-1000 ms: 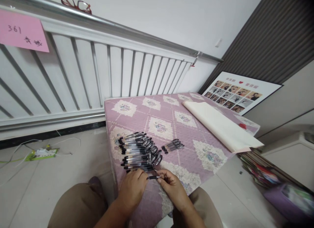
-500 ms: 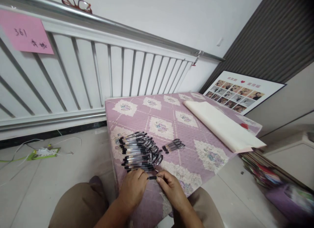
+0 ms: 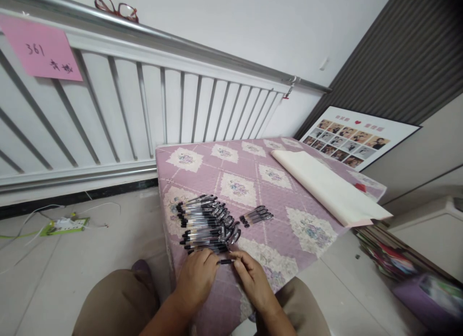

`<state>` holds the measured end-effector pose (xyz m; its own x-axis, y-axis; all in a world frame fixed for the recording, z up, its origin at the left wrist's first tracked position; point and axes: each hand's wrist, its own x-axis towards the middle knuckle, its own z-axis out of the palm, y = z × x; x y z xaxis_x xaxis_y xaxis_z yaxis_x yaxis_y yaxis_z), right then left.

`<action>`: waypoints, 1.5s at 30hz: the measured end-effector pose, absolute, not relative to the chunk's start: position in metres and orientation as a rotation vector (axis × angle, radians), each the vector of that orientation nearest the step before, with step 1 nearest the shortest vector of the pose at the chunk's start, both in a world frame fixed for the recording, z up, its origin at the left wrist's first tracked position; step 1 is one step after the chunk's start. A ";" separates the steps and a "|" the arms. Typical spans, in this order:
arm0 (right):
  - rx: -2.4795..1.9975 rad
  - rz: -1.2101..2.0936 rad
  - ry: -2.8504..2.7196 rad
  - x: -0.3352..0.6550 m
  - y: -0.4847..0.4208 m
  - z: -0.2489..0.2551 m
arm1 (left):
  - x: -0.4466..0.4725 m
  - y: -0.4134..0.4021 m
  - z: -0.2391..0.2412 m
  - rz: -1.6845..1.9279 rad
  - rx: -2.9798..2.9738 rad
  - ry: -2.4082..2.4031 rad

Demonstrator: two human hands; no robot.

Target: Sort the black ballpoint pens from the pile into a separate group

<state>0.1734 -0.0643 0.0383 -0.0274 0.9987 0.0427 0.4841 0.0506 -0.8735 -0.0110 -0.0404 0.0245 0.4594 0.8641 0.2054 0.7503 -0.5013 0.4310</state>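
Near the front edge of the cloth-covered table, my left hand is closed around the barrel of a pen. The pen's black grip shows between my two hands. My right hand pinches its tip end between thumb and fingers; whatever else those fingers hold is hidden. Just beyond my hands lies a bunch of capped clear pens with black caps and black ends, side by side in an overlapping row. A smaller group of pens rests to the right of the bunch.
The table has a purple floral cloth. A cream roll or folded sheet lies across its right side. Behind stands a white radiator, with glasses on the pipe above. On the floor at left is a green power strip with cables.
My hands stay in nearly the same place, with the pen between them. My right fingers have shifted slightly to the right along its tip end. The camera view has moved a little.
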 end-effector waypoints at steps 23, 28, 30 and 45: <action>-1.577 0.861 -1.595 0.171 -0.064 0.042 | -0.011 -0.040 0.026 0.562 2.434 1.359; -1.544 0.894 -1.530 0.172 -0.063 0.038 | -0.010 -0.040 0.023 0.572 2.422 1.376; -1.546 0.885 -1.537 0.172 -0.063 0.037 | -0.010 -0.040 0.023 0.573 2.442 1.355; -1.581 0.805 -1.569 0.170 -0.064 0.036 | -0.010 -0.040 0.026 0.570 2.445 1.364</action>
<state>0.1700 -0.0638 0.0361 0.0489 0.9961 0.0728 0.5213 0.0367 -0.8526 -0.0097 -0.0399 0.0261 0.4755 0.8566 0.2004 0.7446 -0.5131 0.4270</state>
